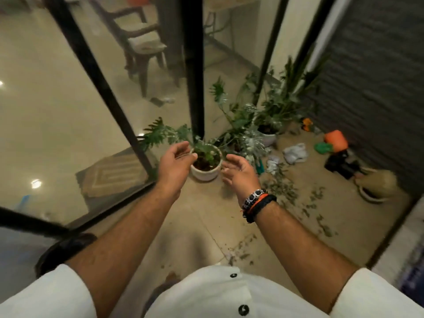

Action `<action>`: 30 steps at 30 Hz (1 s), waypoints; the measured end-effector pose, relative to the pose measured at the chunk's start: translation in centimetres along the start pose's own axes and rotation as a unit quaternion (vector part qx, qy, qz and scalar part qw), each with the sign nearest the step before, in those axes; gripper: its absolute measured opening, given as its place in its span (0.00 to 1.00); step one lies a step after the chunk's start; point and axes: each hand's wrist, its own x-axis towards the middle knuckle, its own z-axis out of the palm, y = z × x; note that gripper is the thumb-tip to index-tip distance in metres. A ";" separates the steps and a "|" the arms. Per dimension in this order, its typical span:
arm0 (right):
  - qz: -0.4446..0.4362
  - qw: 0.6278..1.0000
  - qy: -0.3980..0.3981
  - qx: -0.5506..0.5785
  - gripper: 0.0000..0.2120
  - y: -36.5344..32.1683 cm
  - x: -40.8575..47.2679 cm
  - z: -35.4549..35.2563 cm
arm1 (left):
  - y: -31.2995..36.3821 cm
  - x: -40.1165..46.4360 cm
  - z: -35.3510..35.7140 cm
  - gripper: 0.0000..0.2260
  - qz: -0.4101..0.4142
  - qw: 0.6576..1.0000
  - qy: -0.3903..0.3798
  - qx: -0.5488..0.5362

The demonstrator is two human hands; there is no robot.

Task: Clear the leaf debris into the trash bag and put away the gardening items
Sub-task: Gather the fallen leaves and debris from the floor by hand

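Both arms are reaching forward over the balcony floor (206,216), the left hand (175,160) and the right hand (238,169) hovering on either side of a small white pot (206,173) with a green plant in it. Both hands are lying released, fingers loosely curved and holding nothing; whether they are touching the pot's rim cannot be told. The leaf debris (284,189) is lying scattered on the tiles to the right of the right hand, trailing back toward the person along the floor's right side. Farther right, well apart from both hands, a crumpled white bag (294,152) is lying near an orange item (336,140) and a green item (323,148) by the dark wall (376,88). A green-handled tool (259,167) is lying just beside the right hand. Bracelets (258,204) are sitting on the right wrist.
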 end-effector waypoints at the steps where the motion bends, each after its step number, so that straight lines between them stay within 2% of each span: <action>1: 0.000 1.000 0.022 0.005 0.18 0.0 0.1 -1.9 | 0.0 -0.1 2.2 0.19 0.000 1.000 -0.018 0.000; 5: 0.005 0.995 0.096 0.030 0.18 -0.2 0.2 -8.2 | 0.0 -1.0 9.4 0.16 0.006 0.995 -0.102 0.016; 9: -0.001 0.984 0.166 0.067 0.20 -0.9 0.2 -13.0 | 0.3 -0.5 15.1 0.17 0.023 0.981 -0.186 0.047; 17: -0.008 0.933 0.315 0.173 0.20 -2.3 0.9 -20.3 | 2.2 2.2 24.4 0.17 0.058 0.942 -0.316 0.091; 22: -0.004 0.899 0.396 0.188 0.20 -2.0 1.1 -24.0 | 1.9 3.9 28.7 0.16 0.058 0.919 -0.371 0.123; 26: -0.002 0.877 0.427 0.219 0.18 -1.8 1.8 -27.3 | 1.1 4.1 32.3 0.15 0.053 0.911 -0.387 0.132; 30: 0.002 0.875 0.434 0.217 0.18 -1.8 3.4 -31.0 | 0.2 3.9 37.1 0.15 0.033 0.909 -0.396 0.122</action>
